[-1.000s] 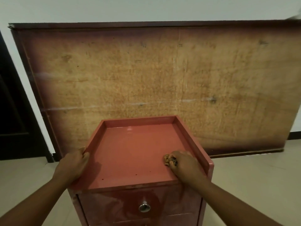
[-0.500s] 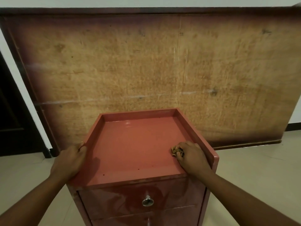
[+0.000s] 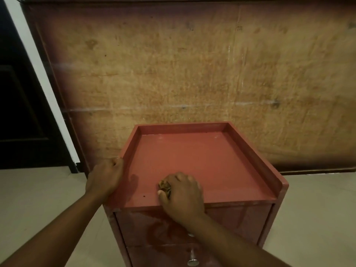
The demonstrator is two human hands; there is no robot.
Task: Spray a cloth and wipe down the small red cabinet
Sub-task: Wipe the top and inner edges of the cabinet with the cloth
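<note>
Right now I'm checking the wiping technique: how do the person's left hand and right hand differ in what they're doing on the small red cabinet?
The left hand grips the raised left rim of the small red cabinet and holds nothing; the right hand presses a bunched brownish cloth onto the flat top. The left hand sits at the side edge; the right hand sits near the front edge. Both touch the cabinet.

Cabinet (image 3: 202, 162) stands before board (image 3: 192, 64); cloth (image 3: 164, 186) on its top, near front edge.

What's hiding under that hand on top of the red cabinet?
A scrunched brownish cloth peeks out from under the right hand, pressed on the cabinet top. Most of the cloth is covered, so its full shape can't be seen.
</note>
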